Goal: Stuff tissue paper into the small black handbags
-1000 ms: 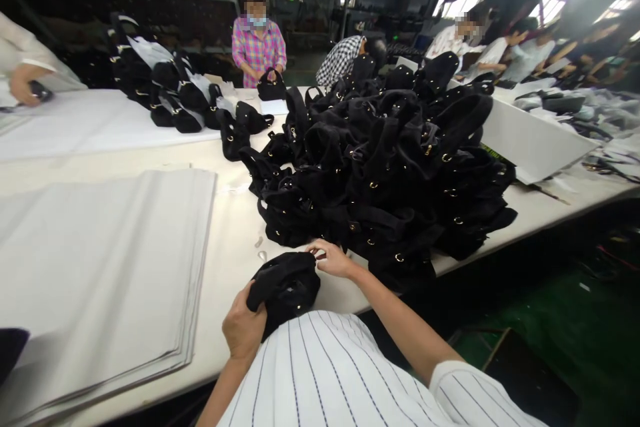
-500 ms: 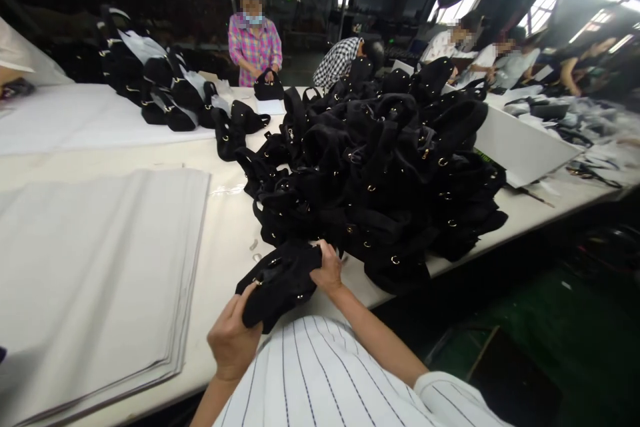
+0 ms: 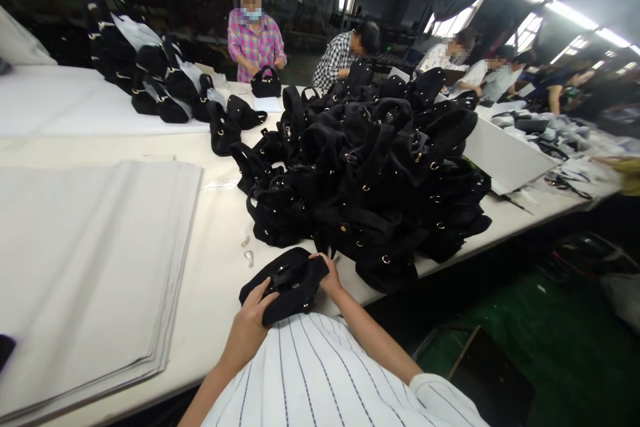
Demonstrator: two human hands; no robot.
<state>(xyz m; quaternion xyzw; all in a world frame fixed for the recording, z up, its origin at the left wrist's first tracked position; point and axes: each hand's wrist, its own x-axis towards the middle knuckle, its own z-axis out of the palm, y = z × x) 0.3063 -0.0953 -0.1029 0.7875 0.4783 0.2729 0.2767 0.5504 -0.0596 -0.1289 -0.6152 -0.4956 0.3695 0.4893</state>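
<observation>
A small black fabric bag (image 3: 287, 281) with gold hardware lies at the table's near edge, just in front of my striped shirt. My left hand (image 3: 249, 328) grips its near left end with fingers curled onto the fabric. My right hand (image 3: 329, 275) pinches the bag's right side at the rim. Directly behind it rises a big heap of similar black bags (image 3: 370, 167).
A thick stack of white paper sheets (image 3: 85, 260) covers the table's left part. More black bags (image 3: 150, 80) stand at the far left. Several people work along the far side; one in a plaid shirt (image 3: 255, 43) holds a bag. A white box (image 3: 505, 157) sits right of the heap.
Both hands have turned and pulled the bag closer to my body. The left hand moved up onto the bag's near end. The camera view tilted slightly up and right.
</observation>
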